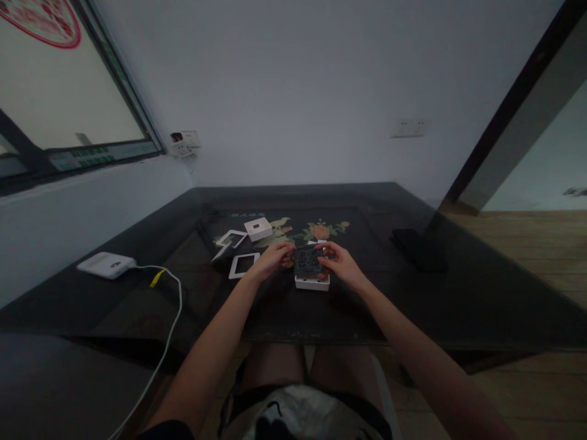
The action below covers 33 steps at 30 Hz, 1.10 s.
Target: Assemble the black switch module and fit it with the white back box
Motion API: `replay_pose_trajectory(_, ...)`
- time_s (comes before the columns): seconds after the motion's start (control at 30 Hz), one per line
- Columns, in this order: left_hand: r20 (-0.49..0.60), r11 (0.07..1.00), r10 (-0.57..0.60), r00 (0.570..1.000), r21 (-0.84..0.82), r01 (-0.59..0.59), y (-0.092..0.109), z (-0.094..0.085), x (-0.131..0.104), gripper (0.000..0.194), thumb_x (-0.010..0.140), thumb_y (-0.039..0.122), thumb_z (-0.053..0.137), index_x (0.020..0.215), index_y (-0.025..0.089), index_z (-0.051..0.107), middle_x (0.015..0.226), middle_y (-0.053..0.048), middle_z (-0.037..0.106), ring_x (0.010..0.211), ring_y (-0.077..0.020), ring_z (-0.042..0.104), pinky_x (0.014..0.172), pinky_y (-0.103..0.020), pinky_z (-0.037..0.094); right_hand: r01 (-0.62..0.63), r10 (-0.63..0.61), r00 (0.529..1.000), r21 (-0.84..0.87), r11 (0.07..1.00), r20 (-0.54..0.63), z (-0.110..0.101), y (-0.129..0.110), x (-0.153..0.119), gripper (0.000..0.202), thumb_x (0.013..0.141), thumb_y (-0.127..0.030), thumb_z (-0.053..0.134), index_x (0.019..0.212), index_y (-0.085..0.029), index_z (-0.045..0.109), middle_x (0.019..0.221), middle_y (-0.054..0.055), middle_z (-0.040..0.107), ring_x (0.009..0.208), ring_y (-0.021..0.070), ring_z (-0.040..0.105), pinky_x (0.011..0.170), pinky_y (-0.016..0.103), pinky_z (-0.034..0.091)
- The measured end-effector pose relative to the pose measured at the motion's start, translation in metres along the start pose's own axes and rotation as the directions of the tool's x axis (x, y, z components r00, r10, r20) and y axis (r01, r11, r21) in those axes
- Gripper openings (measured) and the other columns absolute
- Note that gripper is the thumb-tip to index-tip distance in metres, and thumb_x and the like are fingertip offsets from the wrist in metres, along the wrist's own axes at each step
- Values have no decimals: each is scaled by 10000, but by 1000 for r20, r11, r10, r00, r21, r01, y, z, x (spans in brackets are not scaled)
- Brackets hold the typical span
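Both hands are near the front middle of the dark table. My right hand (338, 263) grips the right edge of a black square plate (307, 261) with moulded detail on its face, thumb in front and fingers behind. At the plate's left edge, my left hand (275, 256) has its fingers pinched together against the upper corner. The plate is tilted up over a white box-like piece (312, 284), whose front side shows below it. Close to my left hand lies a white square frame (244, 266). Behind it are another white frame (232, 238) and a white box (258, 228) with a square opening.
A white device (106, 264) lies on the table's left, its white cable (180, 299) with a yellow tag running off the front edge. A black object (418, 249) rests at the right. Wall sockets (410, 128) are above the table (367, 305).
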<state>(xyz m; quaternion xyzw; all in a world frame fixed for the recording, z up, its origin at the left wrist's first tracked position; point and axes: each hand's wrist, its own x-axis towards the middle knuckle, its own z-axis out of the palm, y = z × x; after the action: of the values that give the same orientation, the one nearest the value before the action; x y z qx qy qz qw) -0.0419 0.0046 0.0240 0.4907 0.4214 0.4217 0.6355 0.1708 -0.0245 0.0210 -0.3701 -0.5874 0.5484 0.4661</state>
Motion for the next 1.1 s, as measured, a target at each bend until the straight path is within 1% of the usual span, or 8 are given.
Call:
replay_pose_trajectory(0.13, 11, 998, 29, 1000, 55, -29, 1, 1, -3, 344, 740, 429, 687, 698, 159, 478, 564, 64, 374, 427, -31, 304, 412, -173, 146, 87, -85, 995, 24, 996, -55, -2, -2, 1, 314, 706, -306, 677, 990, -220, 573, 908, 3, 513, 608, 112, 592, 505, 288, 569)
replay_pose_trajectory(0.27, 125, 994, 25, 992, 100, -37, 4, 7, -8, 454, 710, 570, 668, 715, 144, 511, 586, 58, 378, 453, -32, 283, 427, -189, 127, 155, -152, 983, 23, 988, -108, -5, -5, 1, 302, 721, -330, 675, 988, -225, 581, 1028, 36, 548, 729, 145, 603, 532, 278, 573)
replay_pose_trajectory(0.33, 139, 990, 49, 989, 124, -66, 5, 9, -10, 477, 698, 592, 668, 731, 134, 537, 578, 62, 368, 461, -34, 269, 434, -195, 126, 176, -175, 978, 2, 984, -117, -5, -5, 1, 299, 719, -333, 680, 982, -224, 589, 1055, 39, 552, 767, 151, 600, 537, 262, 568)
replay_pose_trajectory(0.5, 69, 984, 99, 993, 144, -108, 4, 9, -8, 457, 648, 543, 734, 767, 124, 596, 543, 71, 368, 456, -37, 257, 443, -206, 140, 153, -154, 982, -10, 988, -107, -4, -5, 0, 332, 715, -356, 679, 1002, -224, 579, 1060, 42, 549, 723, 145, 596, 550, 287, 573)
replay_pose_trajectory(0.7, 107, 993, 86, 991, 76, -94, 2, 10, -8, 402, 665, 484, 747, 743, 121, 593, 554, 65, 361, 452, -31, 269, 417, -193, 134, 143, -148, 983, -50, 988, -109, -3, -10, -2, 322, 726, -366, 660, 999, -227, 561, 1034, 45, 555, 730, 154, 597, 564, 280, 562)
replay_pose_trajectory(0.77, 96, 995, 81, 992, 54, -87, 1, 11, -7, 399, 647, 469, 763, 743, 120, 594, 554, 68, 366, 450, -26, 271, 413, -186, 139, 151, -156, 982, -53, 987, -109, -3, -11, -2, 312, 733, -362, 655, 999, -227, 560, 1028, 43, 551, 737, 154, 598, 575, 281, 562)
replay_pose_trajectory(0.97, 18, 994, 109, 994, 14, -109, -3, 13, -2, 413, 590, 412, 807, 799, 112, 616, 568, 68, 440, 439, -15, 312, 426, -179, 186, 155, -159, 983, -54, 986, -89, -3, -9, -2, 301, 735, -343, 650, 997, -224, 561, 1055, 48, 529, 725, 152, 599, 540, 286, 556)
replay_pose_trajectory(1.1, -42, 994, 106, 994, 28, -105, -4, 12, -1, 428, 582, 376, 813, 857, 114, 616, 628, 35, 544, 450, -23, 387, 424, -178, 211, 147, -152, 984, -60, 987, -95, -3, -8, -1, 314, 732, -347, 650, 1006, -223, 559, 1076, 55, 538, 723, 157, 604, 536, 291, 553)
